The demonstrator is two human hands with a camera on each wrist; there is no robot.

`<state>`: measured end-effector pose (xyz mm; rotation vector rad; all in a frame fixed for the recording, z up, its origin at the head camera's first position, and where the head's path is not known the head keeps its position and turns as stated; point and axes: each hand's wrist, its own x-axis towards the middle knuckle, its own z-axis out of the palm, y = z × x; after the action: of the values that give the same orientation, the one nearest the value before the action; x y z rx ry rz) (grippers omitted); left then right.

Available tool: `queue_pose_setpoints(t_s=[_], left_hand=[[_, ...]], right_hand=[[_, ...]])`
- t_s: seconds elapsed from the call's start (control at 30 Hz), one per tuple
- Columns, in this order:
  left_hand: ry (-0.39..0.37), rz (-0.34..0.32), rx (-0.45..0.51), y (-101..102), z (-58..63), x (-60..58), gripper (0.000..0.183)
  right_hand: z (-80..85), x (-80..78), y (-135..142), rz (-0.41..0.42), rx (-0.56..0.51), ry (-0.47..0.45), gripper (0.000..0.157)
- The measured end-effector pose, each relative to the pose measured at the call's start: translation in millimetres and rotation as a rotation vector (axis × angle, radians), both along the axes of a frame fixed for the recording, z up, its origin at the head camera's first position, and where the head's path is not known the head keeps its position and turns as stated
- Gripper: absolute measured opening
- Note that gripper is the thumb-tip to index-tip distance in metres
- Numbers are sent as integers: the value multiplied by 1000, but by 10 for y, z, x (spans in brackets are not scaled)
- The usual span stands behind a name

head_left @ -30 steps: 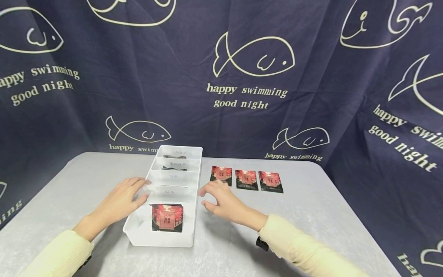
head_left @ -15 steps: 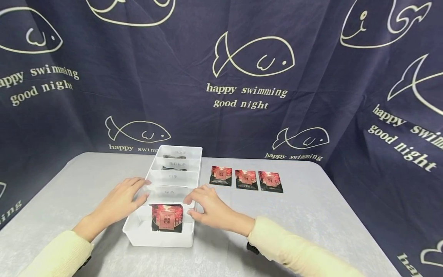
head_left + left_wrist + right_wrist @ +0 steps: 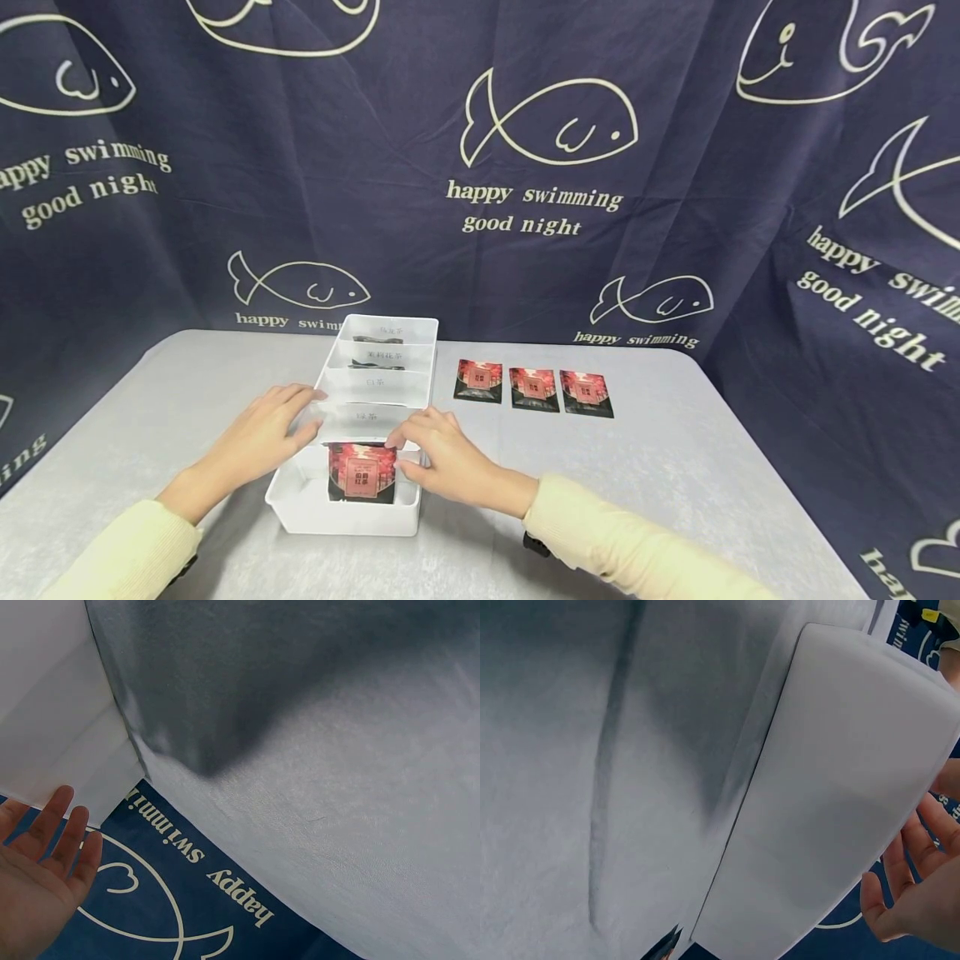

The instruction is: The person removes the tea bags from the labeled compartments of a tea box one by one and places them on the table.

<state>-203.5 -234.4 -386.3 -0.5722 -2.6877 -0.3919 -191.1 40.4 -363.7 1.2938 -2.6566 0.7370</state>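
Two bare hands are at one long white plastic box (image 3: 352, 518) with several compartments, which stands on the light grey table (image 3: 675, 467). On its left wall rests the left hand (image 3: 258, 433), with the fingers spread and the thumb apart from them. The right hand (image 3: 453, 458) reaches over the right wall; its thumb and index finger are bent at the right edge of a red-and-black square sachet (image 3: 362, 479), but whether they pinch it I cannot tell. This sachet stands in the compartment nearest to the person, its printed front visible. To the right of the box, three similar red-and-black sachets (image 3: 535, 390) lie flat in a row, apart from each other. Behind hangs a navy cloth curtain (image 3: 420, 267) with fish outlines.
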Motion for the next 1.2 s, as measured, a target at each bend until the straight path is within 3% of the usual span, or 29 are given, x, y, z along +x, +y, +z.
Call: queue_pose_setpoints(t_s=[0.5,1.2], left_hand=[[0,-1,0,12,6,3,34],[7,0,2,12,8,13,33]], right_hand=[[-16,38,-12,11,-90,0,19],[-36,89,-84,11,-47,63,11]])
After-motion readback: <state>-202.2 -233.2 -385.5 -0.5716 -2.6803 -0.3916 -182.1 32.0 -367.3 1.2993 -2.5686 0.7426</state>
